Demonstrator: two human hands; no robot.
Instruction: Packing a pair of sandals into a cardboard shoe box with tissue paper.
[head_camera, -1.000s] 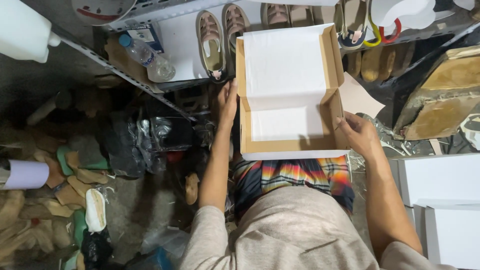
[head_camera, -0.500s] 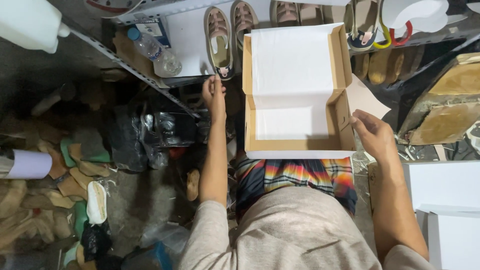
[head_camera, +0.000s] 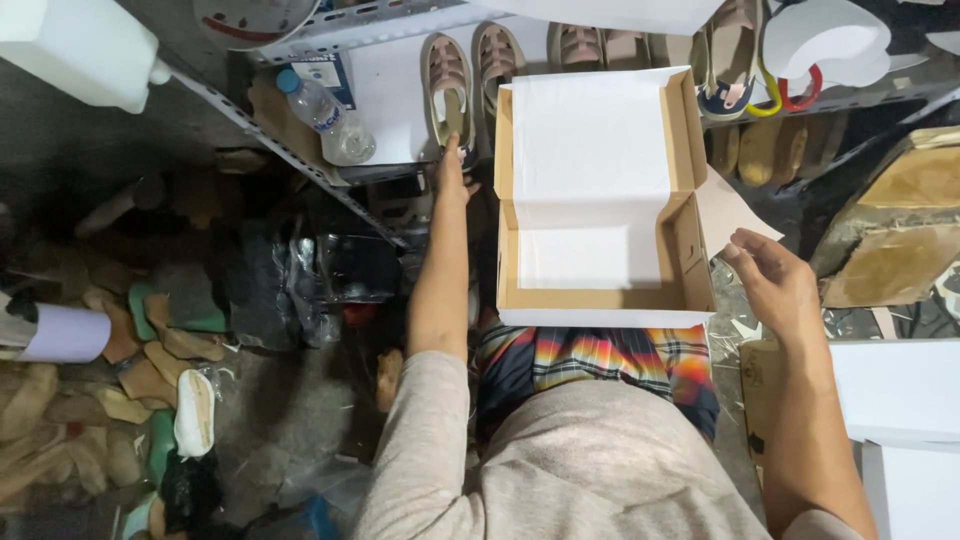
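Reaching past the open cardboard shoebox (head_camera: 600, 200) that rests on the lap, the left hand (head_camera: 450, 175) stretches to the heel of the pink-and-beige sandal (head_camera: 447, 88) standing on the white shelf board just left of the box; the fingers are extended and touching or nearly touching the heel, with nothing gripped yet. A matching sandal (head_camera: 497, 60) sits between the first one and the box. The right hand (head_camera: 775, 285) hovers just right of the box, fingers loosely curled and holding nothing, near the loose side flap. Such a sandal is probably light, with a fairly stiff sole and soft straps, not fragile; pinching the heel end or hooking the back strap should lift it cleanly. The box itself looks light and thin-walled, so it likely tips easily.
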